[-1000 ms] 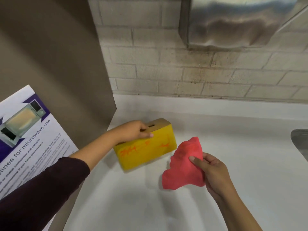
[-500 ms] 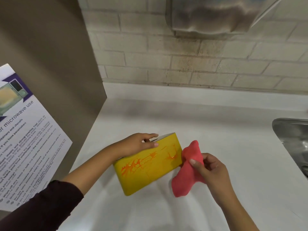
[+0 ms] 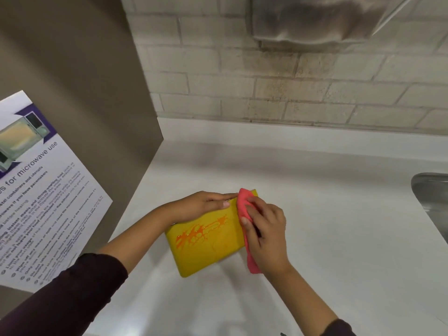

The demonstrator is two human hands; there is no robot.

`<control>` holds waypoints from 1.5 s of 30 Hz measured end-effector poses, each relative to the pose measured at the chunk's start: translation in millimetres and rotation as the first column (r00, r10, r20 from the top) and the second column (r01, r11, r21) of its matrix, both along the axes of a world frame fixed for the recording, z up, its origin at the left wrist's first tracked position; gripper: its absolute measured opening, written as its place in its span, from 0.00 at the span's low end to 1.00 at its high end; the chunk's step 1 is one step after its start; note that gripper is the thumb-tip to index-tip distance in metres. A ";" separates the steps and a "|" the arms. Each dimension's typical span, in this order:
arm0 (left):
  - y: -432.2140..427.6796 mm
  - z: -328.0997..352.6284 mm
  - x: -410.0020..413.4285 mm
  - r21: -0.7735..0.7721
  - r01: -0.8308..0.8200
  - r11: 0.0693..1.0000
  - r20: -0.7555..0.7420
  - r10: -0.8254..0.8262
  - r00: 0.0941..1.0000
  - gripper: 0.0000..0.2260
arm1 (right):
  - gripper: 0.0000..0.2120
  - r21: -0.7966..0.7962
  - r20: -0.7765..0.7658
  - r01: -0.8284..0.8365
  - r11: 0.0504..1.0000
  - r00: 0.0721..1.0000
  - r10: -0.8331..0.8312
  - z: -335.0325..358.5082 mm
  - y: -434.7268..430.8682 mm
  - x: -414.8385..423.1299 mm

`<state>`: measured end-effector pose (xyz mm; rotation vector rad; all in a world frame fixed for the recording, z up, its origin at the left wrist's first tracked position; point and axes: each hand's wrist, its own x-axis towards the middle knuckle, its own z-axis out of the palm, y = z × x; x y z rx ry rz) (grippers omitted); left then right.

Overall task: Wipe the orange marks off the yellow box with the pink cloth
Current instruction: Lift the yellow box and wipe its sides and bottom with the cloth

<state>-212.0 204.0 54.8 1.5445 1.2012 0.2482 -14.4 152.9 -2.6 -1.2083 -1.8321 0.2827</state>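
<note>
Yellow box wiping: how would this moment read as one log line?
left hand: steadies yellow box | right hand: presses pink cloth on box's right end | orange marks: uncleaned

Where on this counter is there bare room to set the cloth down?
Bare white countertop lies between the right hand and the steel sink, and behind the yellow box toward the brick wall. Crowded around the box, left hand and pink cloth.

Brick wall (image 3: pixel 291 93), white counter (image 3: pixel 315 238), sink (image 3: pixel 434 197) rt.
</note>
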 end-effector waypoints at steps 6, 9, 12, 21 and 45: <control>2.0 1.6 -1.2 -0.017 -0.028 0.999 0.019 0.029 0.999 0.16 | 0.16 -0.036 0.064 0.034 0.999 0.997 -0.032 1.7 -0.5 -2.2; 2.1 2.0 -1.1 -0.014 -0.037 0.999 0.019 0.037 0.999 0.15 | 0.16 -0.050 0.058 0.029 0.998 0.998 -0.026 8.0 -1.6 -3.1; 1.2 0.5 -0.2 0.002 -0.032 0.999 0.019 0.032 0.999 0.14 | 0.17 -0.045 0.071 0.016 0.999 0.997 -0.013 8.8 -6.2 0.7; 0.4 -3.4 1.7 -0.010 -0.029 1.000 0.023 0.029 0.999 0.13 | 0.12 -0.094 0.063 -0.021 0.995 0.998 0.027 -6.0 -20.7 21.3; -6.4 -3.3 6.6 -0.004 -0.131 0.991 0.073 0.130 0.989 0.16 | 0.14 -0.104 -0.054 0.057 0.993 0.997 -0.063 20.7 0.0 -16.7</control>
